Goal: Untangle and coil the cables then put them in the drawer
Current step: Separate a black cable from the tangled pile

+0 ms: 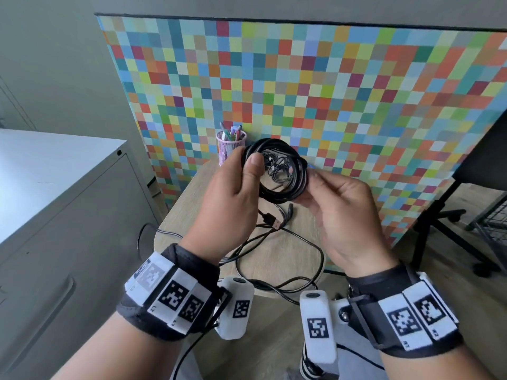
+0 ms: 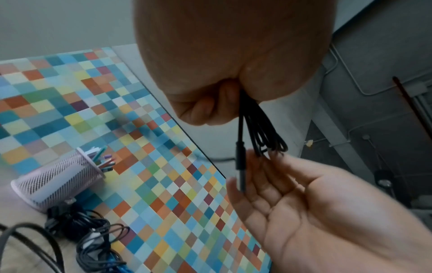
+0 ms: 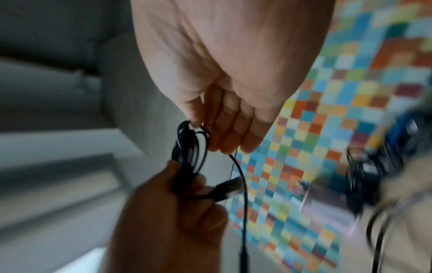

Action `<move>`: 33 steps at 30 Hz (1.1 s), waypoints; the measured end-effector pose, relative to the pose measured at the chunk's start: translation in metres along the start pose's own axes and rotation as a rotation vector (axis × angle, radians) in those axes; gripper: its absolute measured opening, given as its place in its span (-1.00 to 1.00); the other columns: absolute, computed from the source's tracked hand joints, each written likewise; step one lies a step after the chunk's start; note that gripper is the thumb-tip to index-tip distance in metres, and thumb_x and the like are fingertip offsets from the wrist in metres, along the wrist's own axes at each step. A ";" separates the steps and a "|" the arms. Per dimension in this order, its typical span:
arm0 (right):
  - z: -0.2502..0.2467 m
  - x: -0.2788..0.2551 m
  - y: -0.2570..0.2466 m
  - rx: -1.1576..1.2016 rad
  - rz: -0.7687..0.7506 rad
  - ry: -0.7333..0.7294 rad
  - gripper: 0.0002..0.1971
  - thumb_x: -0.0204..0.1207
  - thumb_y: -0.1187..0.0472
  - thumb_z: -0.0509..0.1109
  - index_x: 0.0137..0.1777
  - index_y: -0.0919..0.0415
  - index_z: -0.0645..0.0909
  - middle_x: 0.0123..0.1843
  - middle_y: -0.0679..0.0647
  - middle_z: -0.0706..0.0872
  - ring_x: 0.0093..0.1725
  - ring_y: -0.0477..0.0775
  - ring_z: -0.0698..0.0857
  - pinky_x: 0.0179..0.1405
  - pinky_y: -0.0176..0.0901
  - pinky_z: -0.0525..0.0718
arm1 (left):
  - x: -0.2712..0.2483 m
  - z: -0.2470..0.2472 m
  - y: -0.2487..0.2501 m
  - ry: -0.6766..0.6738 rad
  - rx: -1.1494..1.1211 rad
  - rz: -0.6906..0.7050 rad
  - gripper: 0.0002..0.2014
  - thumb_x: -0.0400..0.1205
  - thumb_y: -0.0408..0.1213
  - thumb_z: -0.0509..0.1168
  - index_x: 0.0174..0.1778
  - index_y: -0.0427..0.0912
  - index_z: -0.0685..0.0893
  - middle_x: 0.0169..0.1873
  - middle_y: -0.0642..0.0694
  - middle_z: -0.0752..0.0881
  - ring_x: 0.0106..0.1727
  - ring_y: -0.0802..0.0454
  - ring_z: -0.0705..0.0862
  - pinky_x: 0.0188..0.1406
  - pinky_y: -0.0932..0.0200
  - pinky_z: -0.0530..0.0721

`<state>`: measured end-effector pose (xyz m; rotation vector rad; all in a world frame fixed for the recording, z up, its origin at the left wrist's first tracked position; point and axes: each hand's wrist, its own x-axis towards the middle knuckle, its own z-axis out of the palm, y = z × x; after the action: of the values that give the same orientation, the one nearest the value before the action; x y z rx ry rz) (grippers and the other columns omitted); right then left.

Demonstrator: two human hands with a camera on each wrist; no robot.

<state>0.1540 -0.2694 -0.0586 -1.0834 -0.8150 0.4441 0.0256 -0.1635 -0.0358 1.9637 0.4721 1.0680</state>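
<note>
Black cable coil point(image 1: 277, 171): gripped by left hand point(image 1: 233, 198), right hand point(image 1: 345, 212) pinching its side. Pink mesh pen cup point(image 1: 229, 149), table's point(image 1: 277, 259) far edge: holds pens point(image 1: 231, 132).

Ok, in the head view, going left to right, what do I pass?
Grey cabinet → pink pen cup → left hand → coiled black cable → right hand → black chair.

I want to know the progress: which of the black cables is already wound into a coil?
The coiled cable held up between left hand and right hand. The loose cables lie uncoiled on the small table below it.
</note>
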 end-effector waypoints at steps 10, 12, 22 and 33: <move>0.018 -0.010 -0.008 0.181 0.195 -0.062 -0.84 0.47 0.34 0.51 0.03 0.28 0.81 0.00 0.15 0.88 0.04 0.12 0.83 0.02 -0.10 0.82 | -0.001 -0.001 -0.003 0.074 0.208 0.111 -0.73 0.85 -0.06 0.06 -0.02 -0.14 0.51 -0.42 0.17 0.56 -0.35 0.16 0.53 -0.39 0.17 0.42; 0.019 -0.009 -0.008 0.170 0.201 -0.051 -0.84 0.55 0.51 0.44 0.04 0.33 0.77 -0.06 0.18 0.85 -0.03 0.12 0.83 -0.06 -0.13 0.81 | -0.003 0.000 -0.003 0.058 0.216 0.118 -0.66 0.82 -0.02 0.04 -0.01 -0.21 0.52 -0.42 0.08 0.54 -0.31 0.05 0.52 -0.33 -0.02 0.46; 0.023 -0.003 0.000 0.115 0.086 -0.011 -0.56 0.49 0.73 0.30 0.00 0.19 0.80 -0.05 0.22 0.84 -0.04 0.15 0.80 -0.06 -0.03 0.78 | -0.009 0.010 -0.008 0.023 0.280 0.147 -0.60 0.80 0.09 0.00 -0.04 -0.18 0.50 -0.35 0.15 0.55 -0.28 0.09 0.50 -0.23 -0.11 0.52; 0.028 0.002 0.011 0.325 0.131 0.008 -0.79 0.48 0.27 0.51 0.07 0.33 0.70 -0.06 0.20 0.82 -0.08 0.13 0.79 -0.07 -0.04 0.78 | -0.012 0.010 -0.008 -0.051 0.149 0.163 -0.55 0.79 0.12 0.02 0.04 -0.23 0.55 -0.20 0.14 0.61 -0.21 0.06 0.62 -0.21 -0.14 0.58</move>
<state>0.1342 -0.2470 -0.0616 -0.8378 -0.6399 0.6585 0.0274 -0.1708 -0.0512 2.1865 0.3785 1.1077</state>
